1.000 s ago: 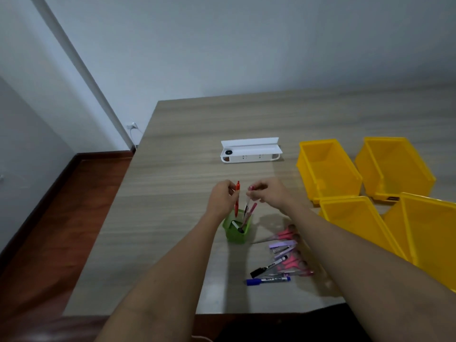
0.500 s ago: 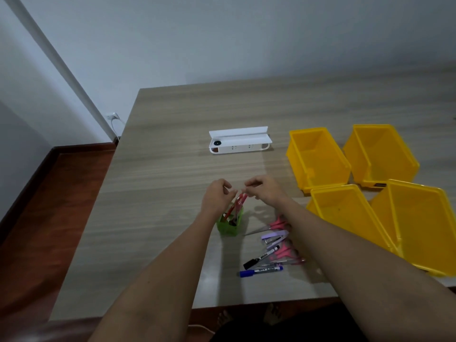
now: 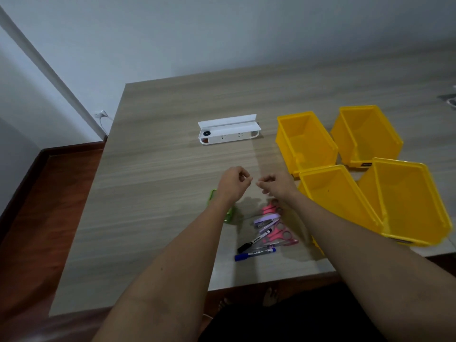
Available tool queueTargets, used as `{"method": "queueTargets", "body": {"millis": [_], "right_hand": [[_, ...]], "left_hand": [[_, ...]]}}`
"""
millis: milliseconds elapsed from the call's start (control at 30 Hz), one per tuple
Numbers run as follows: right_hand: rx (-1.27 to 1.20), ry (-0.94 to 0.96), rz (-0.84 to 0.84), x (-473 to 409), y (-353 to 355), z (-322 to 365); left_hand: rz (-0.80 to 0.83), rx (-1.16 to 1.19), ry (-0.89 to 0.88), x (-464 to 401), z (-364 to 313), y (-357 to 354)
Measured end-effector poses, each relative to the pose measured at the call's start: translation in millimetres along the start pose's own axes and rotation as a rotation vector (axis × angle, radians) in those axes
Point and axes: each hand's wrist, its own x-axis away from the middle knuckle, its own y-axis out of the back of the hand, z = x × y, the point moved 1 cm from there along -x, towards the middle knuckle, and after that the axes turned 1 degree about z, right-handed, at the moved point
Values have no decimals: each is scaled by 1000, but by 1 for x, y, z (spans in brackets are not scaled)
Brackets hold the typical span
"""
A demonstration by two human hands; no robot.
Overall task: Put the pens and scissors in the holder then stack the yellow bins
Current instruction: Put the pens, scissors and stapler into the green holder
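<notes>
My left hand (image 3: 233, 183) and my right hand (image 3: 276, 185) hover close together over the table, fingers curled, with nothing visible in them. The green holder (image 3: 229, 215) stands under my left wrist, and my forearm hides most of it and its contents. Just right of it lies a pile: pink scissors (image 3: 283, 234), a purple item (image 3: 266, 219), a black whiteboard marker (image 3: 255, 240) and a blue marker (image 3: 254, 254). Several yellow bins stand apart on the right: two at the back (image 3: 306, 141) (image 3: 367, 134), two nearer (image 3: 333, 193) (image 3: 407, 201).
A white power strip (image 3: 228, 130) lies beyond my hands. The wooden table (image 3: 153, 193) ends at its left edge over a dark red floor, and its front edge runs under my forearms. A wall socket with a cable sits at the far left.
Both hands have let go of the red and pink pens and risen off the holder. The view has shifted, so the holder is now hidden under my left wrist.
</notes>
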Motion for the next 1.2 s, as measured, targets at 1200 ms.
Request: {"method": "queueTargets", "body": {"millis": [1200], "right_hand": [[869, 8, 254, 54, -19, -131]], "left_hand": [[324, -198, 166, 79, 99, -111]]}}
